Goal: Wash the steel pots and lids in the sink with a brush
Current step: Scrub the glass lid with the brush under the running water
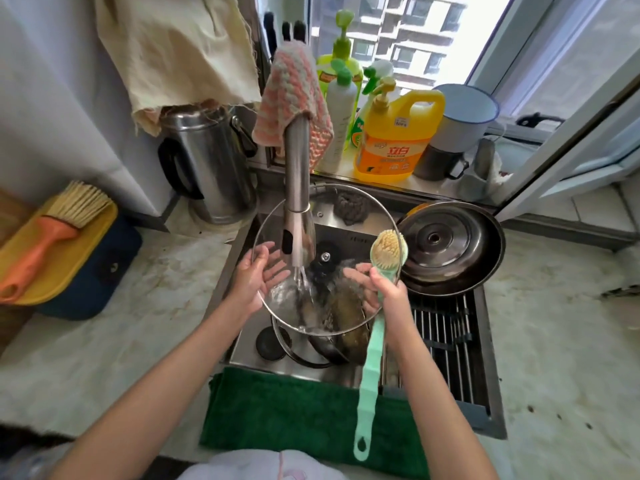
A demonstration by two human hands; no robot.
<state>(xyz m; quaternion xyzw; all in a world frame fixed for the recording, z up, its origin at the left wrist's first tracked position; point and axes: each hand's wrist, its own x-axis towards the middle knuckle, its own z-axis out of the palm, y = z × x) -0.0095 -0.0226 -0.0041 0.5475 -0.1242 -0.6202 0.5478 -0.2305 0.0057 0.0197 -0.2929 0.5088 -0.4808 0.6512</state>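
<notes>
Fingers (375, 273) of right hand (386, 292) curl round the brush (372, 344); left hand (254, 278) fingers, spread, pinch the glass lid (346, 237).

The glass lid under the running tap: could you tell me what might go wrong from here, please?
1. The wet glass lid is held only at its edges, and the right hand also grips the brush, so it could slip and strike the dark cookware below in the sink.
2. Water from the tap hitting the lid may splash onto the green towel.

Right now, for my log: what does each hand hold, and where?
Left hand holds the glass lid, left rim; right hand grips the green brush, neck.
</notes>
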